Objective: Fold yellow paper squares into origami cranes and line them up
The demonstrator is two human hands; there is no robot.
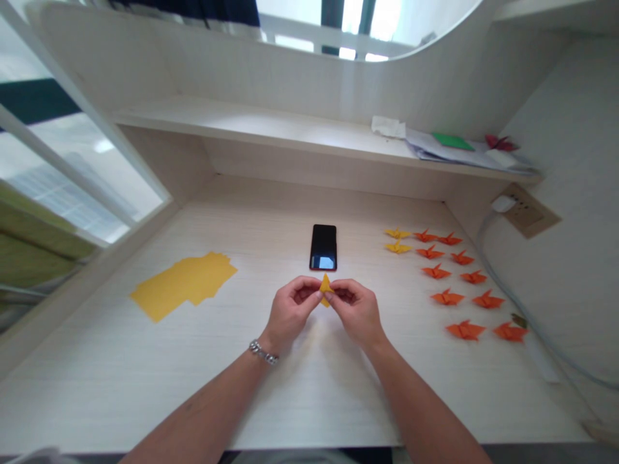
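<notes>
A small folded piece of yellow origami paper [325, 285] is pinched between both hands above the middle of the desk, one pointed end upward. My left hand [294, 303], with a chain bracelet at the wrist, grips its left side with thumb and fingers. On its right side, my right hand [355, 308] holds it the same way. The fingertips cover part of the folds. Just beyond the hands lies a black smartphone [324, 247], flat on the desk.
Yellow paper sheets [181, 283] lie fanned out at left. Two yellow paper cranes [398, 247] and several orange paper cranes [447, 297] stand in rows at right. A cable [527, 309] runs from the wall socket [529, 209]. Behind is a shelf [271, 125] with papers.
</notes>
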